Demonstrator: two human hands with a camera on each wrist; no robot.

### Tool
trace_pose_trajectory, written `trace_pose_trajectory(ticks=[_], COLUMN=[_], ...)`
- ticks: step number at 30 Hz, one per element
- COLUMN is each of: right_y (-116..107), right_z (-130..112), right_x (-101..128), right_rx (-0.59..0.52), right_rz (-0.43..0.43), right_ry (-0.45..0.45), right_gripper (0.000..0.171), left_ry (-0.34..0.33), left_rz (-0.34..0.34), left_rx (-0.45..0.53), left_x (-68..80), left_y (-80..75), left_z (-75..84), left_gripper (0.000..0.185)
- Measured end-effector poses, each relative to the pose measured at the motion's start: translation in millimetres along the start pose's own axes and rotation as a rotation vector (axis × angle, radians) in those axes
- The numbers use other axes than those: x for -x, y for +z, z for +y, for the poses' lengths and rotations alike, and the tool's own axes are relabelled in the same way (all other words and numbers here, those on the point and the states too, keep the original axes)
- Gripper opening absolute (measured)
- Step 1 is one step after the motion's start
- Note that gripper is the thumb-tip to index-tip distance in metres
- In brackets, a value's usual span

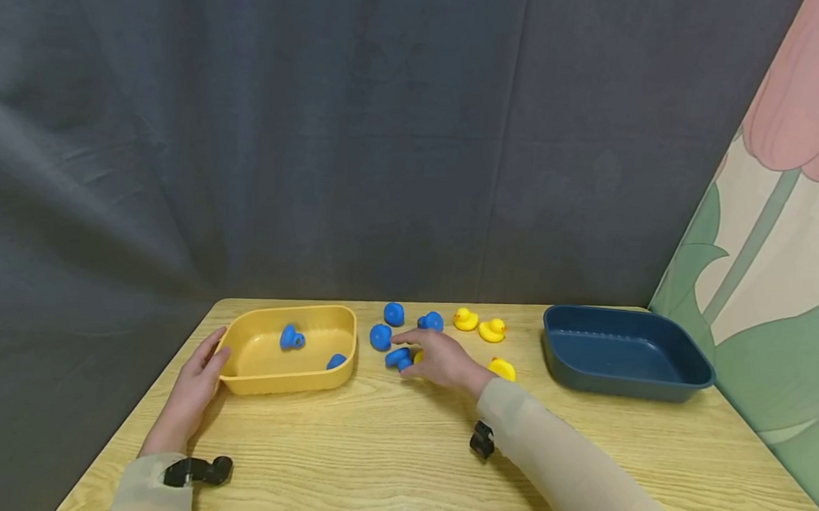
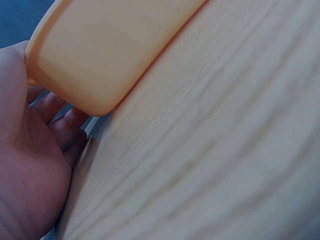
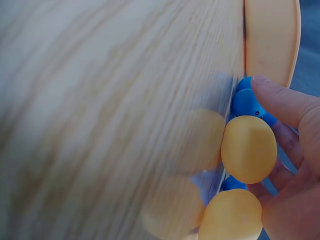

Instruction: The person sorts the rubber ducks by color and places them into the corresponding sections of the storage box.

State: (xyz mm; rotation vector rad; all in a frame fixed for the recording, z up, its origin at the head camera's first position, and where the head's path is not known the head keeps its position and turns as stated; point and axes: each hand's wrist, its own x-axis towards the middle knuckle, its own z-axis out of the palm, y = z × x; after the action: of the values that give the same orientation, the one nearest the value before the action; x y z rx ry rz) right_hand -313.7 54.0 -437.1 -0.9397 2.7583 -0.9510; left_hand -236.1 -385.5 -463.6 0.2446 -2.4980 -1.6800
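My left hand point(image 1: 198, 380) grips the left end of a yellow basin point(image 1: 287, 387), thumb at the rim and fingers against the outer wall. Two blue rubber ducks lie inside: one blue duck point(image 1: 291, 337) towards the left, the other point(image 1: 336, 361) near the right wall. To the basin's right, my right hand point(image 1: 442, 360) reaches around a tipped blue rubber duck point(image 1: 398, 357) on the table. Its thumb point(image 3: 280, 97) overlaps that duck in the right wrist view, with the index finger on the far side. A yellow duck point(image 3: 249, 150) sits beside it, mostly hidden under the hand in the head view.
More blue ducks point(image 1: 394, 313) lie around the right hand's fingertips. Yellow ducks point(image 1: 492, 330) stand behind and to the right, and one point(image 1: 502, 368) lies beside the right wrist. A dark blue basin point(image 1: 623, 385) stands at the right of the wooden table point(image 1: 346, 458). Dark cloth point(image 1: 387, 148) hangs behind.
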Motion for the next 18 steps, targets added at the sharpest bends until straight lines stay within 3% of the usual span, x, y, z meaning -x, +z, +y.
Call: trace_pose_trajectory(ticks=[18], right_y=[3.7], right_z=[0.1], right_x=[1.3], right_rx=[0.075], right_rz=[0.034], right_ry=[-0.051], right_gripper=[0.049], left_ry=[-0.013], left_rz=[0.006], left_rx=[-0.008], left_x=[-1.0], left_y=[0.2], left_z=[-1.3], left_gripper=[0.070])
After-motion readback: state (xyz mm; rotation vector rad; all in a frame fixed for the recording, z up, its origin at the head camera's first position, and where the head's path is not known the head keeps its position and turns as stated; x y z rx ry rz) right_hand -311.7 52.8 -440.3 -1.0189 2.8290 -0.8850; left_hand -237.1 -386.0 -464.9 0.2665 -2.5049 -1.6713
